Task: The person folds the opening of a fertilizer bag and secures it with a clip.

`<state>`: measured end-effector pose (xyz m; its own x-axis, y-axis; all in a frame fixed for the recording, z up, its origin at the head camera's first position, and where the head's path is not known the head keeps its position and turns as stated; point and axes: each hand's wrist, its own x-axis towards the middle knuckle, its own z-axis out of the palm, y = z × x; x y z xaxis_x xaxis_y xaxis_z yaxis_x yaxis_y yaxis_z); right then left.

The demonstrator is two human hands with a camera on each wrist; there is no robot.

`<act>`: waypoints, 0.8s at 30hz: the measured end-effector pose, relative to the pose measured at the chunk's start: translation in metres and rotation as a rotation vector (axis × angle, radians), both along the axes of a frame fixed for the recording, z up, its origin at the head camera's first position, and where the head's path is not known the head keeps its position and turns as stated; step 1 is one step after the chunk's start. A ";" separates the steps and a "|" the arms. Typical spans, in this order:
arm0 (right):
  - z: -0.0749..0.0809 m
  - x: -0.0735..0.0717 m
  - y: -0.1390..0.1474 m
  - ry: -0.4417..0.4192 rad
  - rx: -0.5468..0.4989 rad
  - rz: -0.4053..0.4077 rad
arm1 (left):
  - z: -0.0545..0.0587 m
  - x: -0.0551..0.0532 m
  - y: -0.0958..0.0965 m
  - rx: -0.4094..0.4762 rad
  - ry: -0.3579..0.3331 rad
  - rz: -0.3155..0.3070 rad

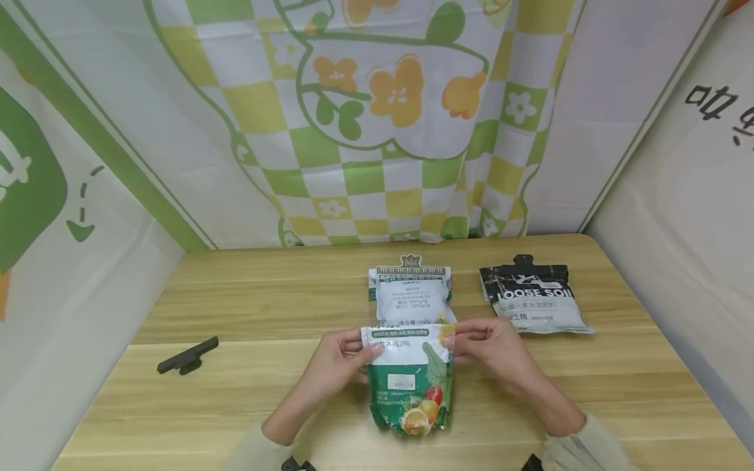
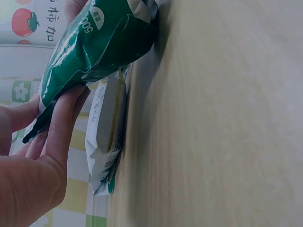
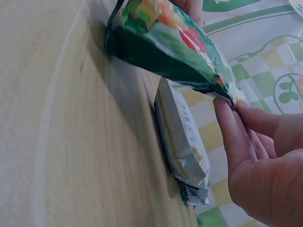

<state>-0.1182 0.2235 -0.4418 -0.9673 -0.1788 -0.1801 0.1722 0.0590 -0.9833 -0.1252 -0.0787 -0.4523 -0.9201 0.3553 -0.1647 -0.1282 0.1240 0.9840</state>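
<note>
My left hand pinches the upper left edge of a green and white pouch printed with fruit, thumb in front and fingers behind. On the opposite edge, my right hand pinches the same pouch. The left wrist view shows the pouch tilted, its bottom near the table. In the right wrist view, thumb and fingers grip the corner of the pouch. Just behind it lies a white packet, its top held by a clip; the pouch hides its lower part.
A black clip lies on the wooden table at the left. To the right rests a black and white LOOSE SOIL bag with a black clip at its top. A checked, flowered cloth hangs behind the table.
</note>
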 end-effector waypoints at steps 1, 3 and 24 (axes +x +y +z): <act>-0.001 0.000 -0.001 -0.010 -0.009 0.005 | 0.000 0.001 -0.001 -0.004 -0.005 0.000; -0.002 0.000 -0.001 -0.026 -0.025 0.015 | -0.001 0.002 -0.002 -0.013 -0.011 0.000; -0.011 0.001 -0.008 -0.074 -0.070 0.017 | -0.009 0.006 -0.010 0.022 -0.101 -0.021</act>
<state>-0.1174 0.2158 -0.4531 -0.9486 -0.2098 -0.2371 0.2437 -0.0060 -0.9698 -0.1189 -0.0885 -0.4611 -0.8917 0.3788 -0.2477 -0.2241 0.1061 0.9688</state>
